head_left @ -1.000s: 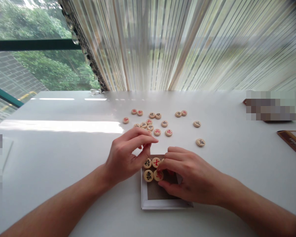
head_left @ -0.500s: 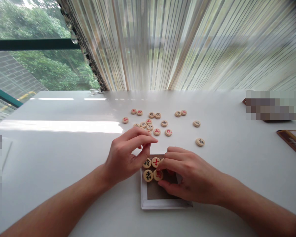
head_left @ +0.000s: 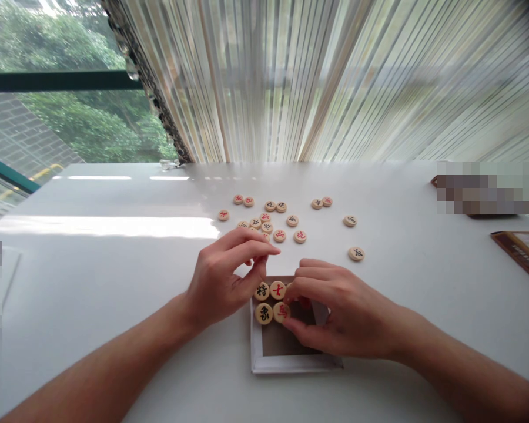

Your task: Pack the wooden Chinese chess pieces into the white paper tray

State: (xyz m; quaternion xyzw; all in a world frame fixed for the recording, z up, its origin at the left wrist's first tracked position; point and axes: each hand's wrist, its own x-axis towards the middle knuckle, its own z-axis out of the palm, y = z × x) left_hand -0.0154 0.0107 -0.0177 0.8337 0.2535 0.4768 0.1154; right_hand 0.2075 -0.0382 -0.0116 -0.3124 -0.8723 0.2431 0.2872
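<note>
My right hand (head_left: 335, 305) is over a shallow white-rimmed box (head_left: 300, 364). Its thumb and index finger are apart at the right edge of a round wooden Chinese chess piece with a red character (head_left: 281, 312), which lies flat inside. Left of that piece sits one with a black character (head_left: 263, 314). Behind them are another black-marked piece (head_left: 261, 291) and a red-marked piece (head_left: 278, 290); a further one is mostly hidden by my right fingers. My left hand (head_left: 229, 273) hovers at the box's far left corner, fingers loosely bent, index finger stretched out, with no piece visible in it.
Several loose chess pieces lie beyond my hands on the white table (head_left: 114, 270), among them a red-marked one (head_left: 300, 237) and a black-marked one (head_left: 357, 254). A brown printed box or board (head_left: 520, 255) lies at the right edge. A string curtain (head_left: 264, 82) hangs behind.
The fingers of my right hand have drawn slightly right, uncovering more of the red-marked piece in the box. My left hand keeps nearly the same pose.
</note>
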